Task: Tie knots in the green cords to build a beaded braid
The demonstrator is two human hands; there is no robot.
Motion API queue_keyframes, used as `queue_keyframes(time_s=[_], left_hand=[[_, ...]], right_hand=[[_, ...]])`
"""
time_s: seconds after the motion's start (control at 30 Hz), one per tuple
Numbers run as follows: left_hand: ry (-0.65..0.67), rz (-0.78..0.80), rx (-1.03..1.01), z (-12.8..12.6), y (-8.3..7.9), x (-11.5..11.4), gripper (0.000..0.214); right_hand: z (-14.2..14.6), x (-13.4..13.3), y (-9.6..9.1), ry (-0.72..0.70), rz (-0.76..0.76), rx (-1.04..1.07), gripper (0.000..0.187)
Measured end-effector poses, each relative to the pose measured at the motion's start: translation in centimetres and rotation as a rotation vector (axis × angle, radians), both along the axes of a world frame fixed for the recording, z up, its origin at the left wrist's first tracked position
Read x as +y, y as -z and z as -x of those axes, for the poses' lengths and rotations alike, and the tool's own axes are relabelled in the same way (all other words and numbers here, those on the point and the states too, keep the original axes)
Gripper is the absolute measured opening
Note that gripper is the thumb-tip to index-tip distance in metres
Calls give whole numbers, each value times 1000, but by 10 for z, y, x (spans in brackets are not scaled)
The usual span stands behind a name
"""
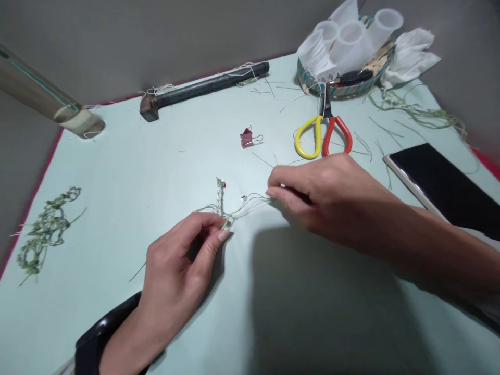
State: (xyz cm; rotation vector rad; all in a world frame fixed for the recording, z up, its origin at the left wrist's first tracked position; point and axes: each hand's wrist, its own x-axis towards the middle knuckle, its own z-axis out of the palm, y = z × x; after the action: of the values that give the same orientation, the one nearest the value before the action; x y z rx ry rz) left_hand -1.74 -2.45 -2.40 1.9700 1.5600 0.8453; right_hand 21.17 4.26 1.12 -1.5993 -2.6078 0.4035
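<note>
L hand pinching base of braided fibre cord; R hand closed on loose strands.

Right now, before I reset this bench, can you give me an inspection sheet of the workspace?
surface: pale green sheet, red-edged, strewn with fibre snippets.
job's things: short fibre braid, its loose strands running between the hands.
clutter: yellow-and-red scissors, red binder clip, woven basket holding plastic tubes, tissue, green braided cord, dark hammer, phone.
hands: left hand pinches the braid's base; right hand pinches the strand ends.
cables: nothing seen.
surroundings: grey walls, pale cylindrical pole at left.
</note>
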Motion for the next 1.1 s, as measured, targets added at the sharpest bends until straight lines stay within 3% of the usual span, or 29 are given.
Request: queue_keyframes(time_s=[0.23, 0.5, 0.73, 0.9, 1.1], left_hand=[[141, -87, 85, 2, -3, -1, 20], [186, -102, 125, -5, -8, 1, 29], [192, -96, 146, -4, -7, 4, 29], [187, -139, 203, -3, -1, 2, 22], [187, -211, 410, -8, 3, -7, 21]], right_hand=[[10, 22, 12, 69, -127, 38, 28], [33, 36, 22, 83, -193, 17, 27], [30, 36, 23, 72, -201, 15, 27], [8, 15, 13, 45, -220, 11, 28], [-28, -52, 28, -104, -257, -8, 17]])
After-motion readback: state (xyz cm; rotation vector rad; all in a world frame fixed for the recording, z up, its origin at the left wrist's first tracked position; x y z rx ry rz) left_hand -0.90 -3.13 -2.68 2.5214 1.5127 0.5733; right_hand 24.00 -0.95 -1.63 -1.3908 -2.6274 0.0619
